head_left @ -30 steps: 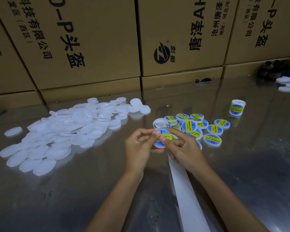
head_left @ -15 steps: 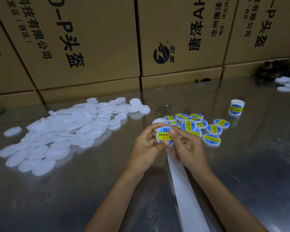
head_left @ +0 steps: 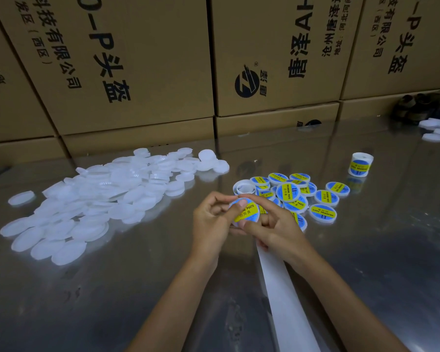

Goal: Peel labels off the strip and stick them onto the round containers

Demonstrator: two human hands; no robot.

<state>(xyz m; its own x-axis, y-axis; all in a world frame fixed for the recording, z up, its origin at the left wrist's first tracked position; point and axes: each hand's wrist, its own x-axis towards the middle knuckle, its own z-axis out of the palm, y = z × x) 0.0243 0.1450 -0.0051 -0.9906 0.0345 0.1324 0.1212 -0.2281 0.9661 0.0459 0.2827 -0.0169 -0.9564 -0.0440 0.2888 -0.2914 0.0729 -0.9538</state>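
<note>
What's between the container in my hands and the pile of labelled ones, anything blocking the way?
Nothing visible. Both hands, left hand and right hand, hold the labelled container right beside the labelled pile, no object between.

The round blue-and-yellow label (head_left: pixel 247 212) on the white container held at centre reads "PASTE". At two o'clock, the white label roll (head_left: pixel 360 166) shows "PASTE". Brown cardboard cartons (head_left: pixel 137 59) at twelve o'clock carry "P头盔" and "有限公司".

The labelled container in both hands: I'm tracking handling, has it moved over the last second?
Yes. The labelled container has risen slightly off the white strip and tilted up toward the camera.
</note>
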